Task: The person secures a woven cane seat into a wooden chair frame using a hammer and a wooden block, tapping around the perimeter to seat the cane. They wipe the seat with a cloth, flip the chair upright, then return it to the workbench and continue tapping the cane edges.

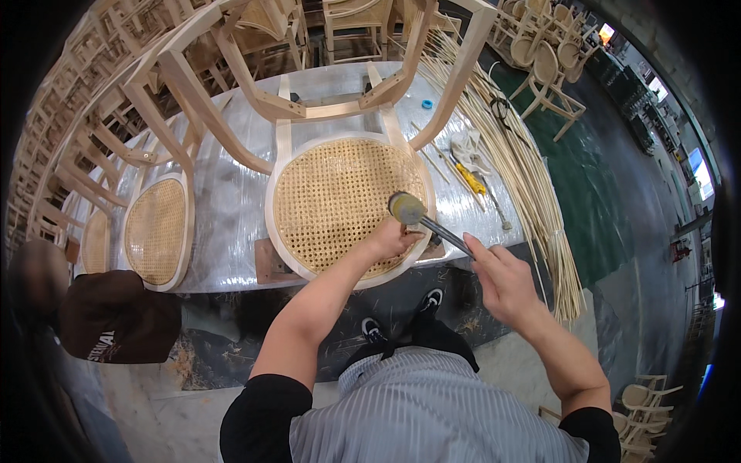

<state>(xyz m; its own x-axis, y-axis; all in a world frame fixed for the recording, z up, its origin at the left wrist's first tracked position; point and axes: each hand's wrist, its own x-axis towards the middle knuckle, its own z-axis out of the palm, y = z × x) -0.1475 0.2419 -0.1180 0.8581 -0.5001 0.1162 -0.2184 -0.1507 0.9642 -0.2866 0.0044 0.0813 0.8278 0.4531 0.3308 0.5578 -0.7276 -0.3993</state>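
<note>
The mallet (432, 227) is clasped by the right grip (503, 284); the left grip (392, 239), its hold indiscernible, should be spared blows at the cane seat's (347, 194) four o'clock.

A chair-making workshop: unfinished wooden chairs (545, 63) are massed on several sides, rattan strips (559, 258) lie bundled along a plastic-covered worktable (224, 247), and a mallet (406, 208) hangs over a round cane panel (332, 193) (its rim bare wood, too).
</note>
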